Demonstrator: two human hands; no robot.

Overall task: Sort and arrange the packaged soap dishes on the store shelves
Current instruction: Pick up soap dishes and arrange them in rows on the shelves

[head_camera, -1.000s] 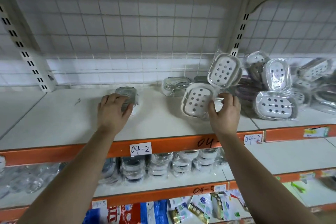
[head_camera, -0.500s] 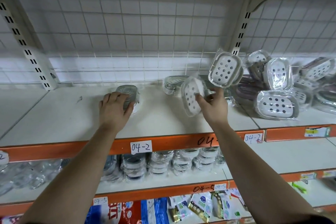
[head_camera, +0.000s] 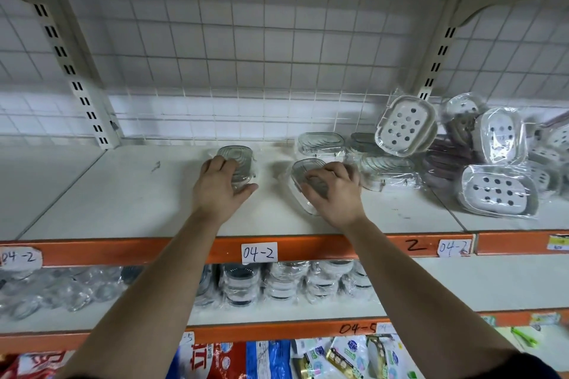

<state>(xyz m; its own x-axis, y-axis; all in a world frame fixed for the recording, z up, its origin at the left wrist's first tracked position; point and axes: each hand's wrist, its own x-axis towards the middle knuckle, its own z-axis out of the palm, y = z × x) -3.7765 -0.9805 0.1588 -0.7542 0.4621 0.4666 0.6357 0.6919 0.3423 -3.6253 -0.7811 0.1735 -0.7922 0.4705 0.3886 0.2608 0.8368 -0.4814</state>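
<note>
On the white upper shelf [head_camera: 123,203] my left hand [head_camera: 220,191] grips a clear grey ribbed soap dish [head_camera: 237,157] in plastic wrap, with fingers over its top and the thumb on its right side. A short gap to the right, my right hand [head_camera: 334,194] holds a second wrapped soap dish [head_camera: 298,175]. That dish lies flat on the shelf with its greyish side up, and curled fingers cover its right half. Both dishes sit mid-shelf, side by side.
Two clear wrapped dishes [head_camera: 320,143] [head_camera: 388,171] lie right of my right hand. Beyond them is a loose pile of white perforated dishes [head_camera: 498,191], one of which [head_camera: 406,126] leans upright. Slotted uprights [head_camera: 74,77] [head_camera: 437,61] frame the bay. Stacked dishes [head_camera: 240,286] fill the lower shelf.
My right hand turned the dish it had lifted from the pile and brought it down flat on the shelf, nearer my left hand. My left hand stayed on its dish.
</note>
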